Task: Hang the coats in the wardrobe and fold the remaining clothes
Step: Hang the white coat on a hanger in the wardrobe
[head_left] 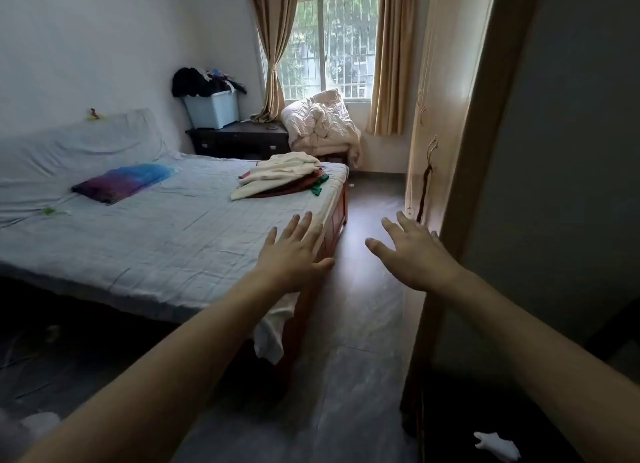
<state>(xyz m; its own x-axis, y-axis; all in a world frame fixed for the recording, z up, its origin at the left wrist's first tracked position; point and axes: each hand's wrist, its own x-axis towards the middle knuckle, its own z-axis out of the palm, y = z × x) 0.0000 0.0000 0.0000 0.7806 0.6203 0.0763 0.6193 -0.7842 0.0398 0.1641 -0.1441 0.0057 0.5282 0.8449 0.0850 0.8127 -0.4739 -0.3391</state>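
Bed holds rumpled clothes; cream garment topmost, seemingly.

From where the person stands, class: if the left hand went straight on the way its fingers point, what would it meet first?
Probably the pile of clothes at the bed's far corner. The left hand, open, points up along the bed's right edge toward it. Depth is unclear, so it may pass above the sheet first.

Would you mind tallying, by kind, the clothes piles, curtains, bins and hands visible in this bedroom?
Clothes piles: 2 (pile on the bed, dark heap in the bin)
Curtains: 2 (left curtain, right curtain)
Storage bins: 1 (blue bin)
Hands: 2, both empty (left hand, right hand)
Total: 7
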